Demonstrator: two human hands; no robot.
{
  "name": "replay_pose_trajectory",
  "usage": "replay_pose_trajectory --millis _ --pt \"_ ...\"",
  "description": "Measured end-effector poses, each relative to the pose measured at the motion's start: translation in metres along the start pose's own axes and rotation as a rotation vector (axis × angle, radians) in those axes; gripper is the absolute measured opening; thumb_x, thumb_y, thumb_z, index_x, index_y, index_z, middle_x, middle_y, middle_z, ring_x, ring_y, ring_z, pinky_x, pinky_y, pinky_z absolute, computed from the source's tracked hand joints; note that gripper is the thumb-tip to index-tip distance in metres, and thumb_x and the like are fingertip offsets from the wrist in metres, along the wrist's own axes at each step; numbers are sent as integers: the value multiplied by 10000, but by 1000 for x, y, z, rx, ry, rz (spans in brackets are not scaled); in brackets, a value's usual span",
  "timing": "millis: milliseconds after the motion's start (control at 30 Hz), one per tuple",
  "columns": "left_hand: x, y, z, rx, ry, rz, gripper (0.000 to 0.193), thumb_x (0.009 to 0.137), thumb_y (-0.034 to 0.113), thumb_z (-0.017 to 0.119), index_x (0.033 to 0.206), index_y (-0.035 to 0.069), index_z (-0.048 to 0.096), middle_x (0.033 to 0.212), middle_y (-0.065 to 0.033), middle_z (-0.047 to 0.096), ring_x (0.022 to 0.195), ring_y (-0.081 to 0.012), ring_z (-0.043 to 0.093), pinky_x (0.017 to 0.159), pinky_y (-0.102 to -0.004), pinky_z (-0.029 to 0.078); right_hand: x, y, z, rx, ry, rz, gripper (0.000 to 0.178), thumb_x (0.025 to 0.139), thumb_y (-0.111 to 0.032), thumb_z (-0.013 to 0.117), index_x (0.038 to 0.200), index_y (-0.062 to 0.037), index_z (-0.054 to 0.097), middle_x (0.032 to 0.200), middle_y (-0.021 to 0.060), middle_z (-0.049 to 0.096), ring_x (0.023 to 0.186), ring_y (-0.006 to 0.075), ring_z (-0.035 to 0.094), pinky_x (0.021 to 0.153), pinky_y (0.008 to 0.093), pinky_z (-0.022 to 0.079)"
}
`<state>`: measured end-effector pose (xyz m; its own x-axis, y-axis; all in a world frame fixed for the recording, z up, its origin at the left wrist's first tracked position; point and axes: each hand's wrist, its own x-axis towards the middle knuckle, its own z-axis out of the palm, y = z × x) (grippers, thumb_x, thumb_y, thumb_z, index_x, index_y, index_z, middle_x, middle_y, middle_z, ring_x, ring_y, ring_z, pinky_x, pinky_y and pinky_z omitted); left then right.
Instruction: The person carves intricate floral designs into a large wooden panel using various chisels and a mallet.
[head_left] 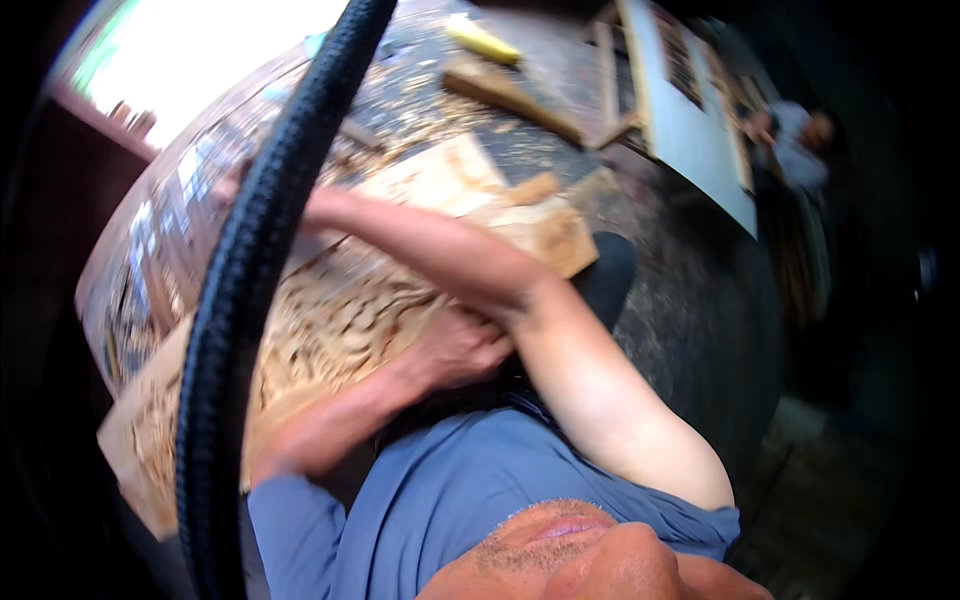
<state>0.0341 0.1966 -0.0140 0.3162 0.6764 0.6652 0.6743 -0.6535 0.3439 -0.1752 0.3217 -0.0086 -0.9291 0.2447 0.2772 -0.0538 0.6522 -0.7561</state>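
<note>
A pale wooden panel (330, 325) with deep carved relief lies in front of me, its pattern running to the lower left. My left hand (462, 347) rests at the panel's near right side, fingers curled in; whatever they may hold is out of sight. Over it crosses my right forearm, stretched far to the left. My right hand (318, 208) is mostly covered by a thick black braided cord and smeared by motion, so its fingers do not show. Near it, at the far left, several long thin tools (150, 275), possibly chisels, lie on the worktable, blurred.
Wood shavings (420, 105) litter the dark surface beyond the panel. A flat pale board (440, 172), a wood block (560, 235), a long wooden bar (510, 100) and a yellow object (483, 40) lie there. A white-topped table (690, 130) stands at the right, with another person (800, 140) beside it.
</note>
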Motion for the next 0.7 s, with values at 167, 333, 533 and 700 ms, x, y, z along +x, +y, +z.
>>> replay_pose_trajectory --millis 167,333,533,700 --pt "20 9 -7 -92 -44 -32 354 665 125 796 1012 68 761 902 -86 732 822 -297 740 735 -411 602 -12 -8 -17 -114 -140 140 599 1013 -647 626 861 -81 748 838 201 736 770 321 724 777 498 621" --pt "26 12 -13 -28 -93 -79 218 779 65 806 986 79 739 771 -40 644 698 -234 670 636 -374 550 -98 -33 -78 253 233 -24 490 1024 -565 680 969 -94 800 938 165 781 767 286 729 774 430 609" --pt "21 8 -16 -3 -90 -111 273 844 130 787 1109 70 761 751 -23 607 673 -189 626 606 -358 510 -280 -53 -158 355 521 178 291 1065 -123 657 1306 18 739 1044 132 807 936 189 786 805 320 617" --pt "38 26 -22 -123 -53 -373 521 863 153 853 1348 45 698 755 -49 625 668 -210 637 579 -357 507 -394 -85 -154 208 689 377 571 1141 -368 486 1358 128 670 1097 229 799 999 278 802 946 365 618"
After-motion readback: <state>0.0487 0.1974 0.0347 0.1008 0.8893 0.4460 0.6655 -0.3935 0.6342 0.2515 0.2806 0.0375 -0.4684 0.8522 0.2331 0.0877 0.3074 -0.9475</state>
